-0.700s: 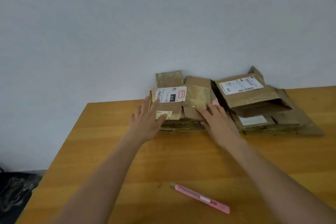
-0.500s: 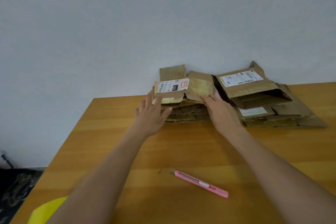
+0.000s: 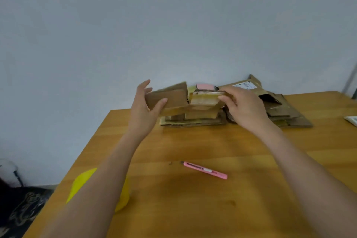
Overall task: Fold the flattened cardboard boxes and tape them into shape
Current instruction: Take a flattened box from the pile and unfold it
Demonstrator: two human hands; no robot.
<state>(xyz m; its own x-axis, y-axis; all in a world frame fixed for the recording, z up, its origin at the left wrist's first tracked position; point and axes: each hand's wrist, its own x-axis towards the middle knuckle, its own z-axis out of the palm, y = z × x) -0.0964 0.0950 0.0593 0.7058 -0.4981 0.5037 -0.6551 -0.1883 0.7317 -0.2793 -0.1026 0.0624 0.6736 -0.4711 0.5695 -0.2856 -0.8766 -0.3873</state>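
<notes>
The wall (image 3: 173,25) fills the top of the view, pale and plain. Below it runs the wooden table (image 3: 193,208), its far edge tight against that wall.

On the far side of the table sit the two cardboard piles. The right pile (image 3: 286,110) is flat, brown and spread out, with a white label on the upturned piece at its back. The left stack (image 3: 193,120) lies just beside it, layered and ragged at the edges.

Above that left stack, lifted clear of it, is the flattened box (image 3: 173,95), held up between both hands and tilted, its near face toward the camera. The left hand (image 3: 144,108) grips its left end, thumb across the front and fingers behind. The right hand (image 3: 245,104) pinches the right end, thumb in front and fingers curled over the top edge. That right part looks glossy with old tape. Something pink and something yellow peek out just behind the box's top edge; I cannot tell what they are.

A yellow object (image 3: 81,185) sits at the table's near left edge, mostly hidden by the left forearm. Near the middle of the table, well apart from the cardboard, lies the pink utility knife (image 3: 205,170), angled and untouched.
</notes>
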